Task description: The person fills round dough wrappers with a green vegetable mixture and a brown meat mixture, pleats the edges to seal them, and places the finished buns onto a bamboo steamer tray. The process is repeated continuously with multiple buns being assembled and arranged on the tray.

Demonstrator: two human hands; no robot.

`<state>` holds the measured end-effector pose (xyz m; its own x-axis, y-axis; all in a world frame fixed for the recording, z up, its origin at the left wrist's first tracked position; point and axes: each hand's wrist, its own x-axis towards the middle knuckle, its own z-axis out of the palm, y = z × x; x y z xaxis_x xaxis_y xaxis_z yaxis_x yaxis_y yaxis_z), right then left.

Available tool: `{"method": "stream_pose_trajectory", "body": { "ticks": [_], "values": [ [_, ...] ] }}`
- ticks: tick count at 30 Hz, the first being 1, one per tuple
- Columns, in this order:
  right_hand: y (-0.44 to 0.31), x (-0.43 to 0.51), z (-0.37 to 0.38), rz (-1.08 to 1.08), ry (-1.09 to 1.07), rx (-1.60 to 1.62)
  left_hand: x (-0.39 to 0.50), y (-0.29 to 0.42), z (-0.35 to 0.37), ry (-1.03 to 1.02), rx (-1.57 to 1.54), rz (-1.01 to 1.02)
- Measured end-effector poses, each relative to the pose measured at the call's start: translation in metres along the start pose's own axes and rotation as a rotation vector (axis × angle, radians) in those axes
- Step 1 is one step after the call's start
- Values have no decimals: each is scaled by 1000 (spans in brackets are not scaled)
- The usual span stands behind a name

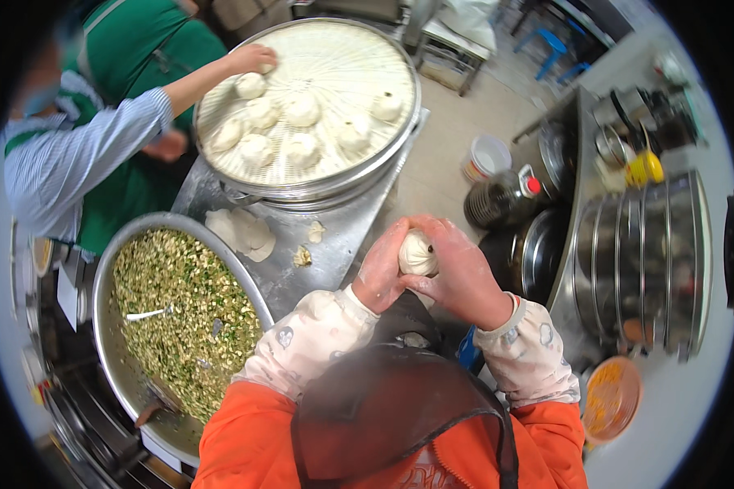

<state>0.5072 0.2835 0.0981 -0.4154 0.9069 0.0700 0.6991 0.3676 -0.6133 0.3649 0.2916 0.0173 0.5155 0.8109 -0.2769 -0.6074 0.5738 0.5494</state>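
Between my left hand (382, 269) and my right hand (465, 269) is a pleated dough bun (418, 253), cupped from both sides, with a small dark spot near its top. Below and left of my hands, a large metal basin (101, 305) holds chopped green and pale filling (183, 312) with a spoon (150, 315) in it. Flat dough wrappers (241, 233) lie overlapping on the metal table (293, 281), near small dough scraps (303, 257). Several pleated buns (303, 110) sit on the cloth-lined round steamer tray (342, 61) beyond.
A co-worker's hand (254, 59) touches a bun at the steamer's left. To the right stand stacked metal steamers (642, 263), a dark bottle with a red cap (501, 198), a white bucket (489, 158) and an orange basket (633, 403).
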Motion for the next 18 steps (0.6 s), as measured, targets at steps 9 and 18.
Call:
{"method": "stream_pose_trajectory", "body": {
  "ticks": [9, 18],
  "values": [
    [88, 176, -12, 69, -242, 789, -6, 67, -91, 462, -164, 251],
    [160, 363, 62, -501, -218, -145, -23, 45, -209, 1180, -107, 548]
  ]
}}
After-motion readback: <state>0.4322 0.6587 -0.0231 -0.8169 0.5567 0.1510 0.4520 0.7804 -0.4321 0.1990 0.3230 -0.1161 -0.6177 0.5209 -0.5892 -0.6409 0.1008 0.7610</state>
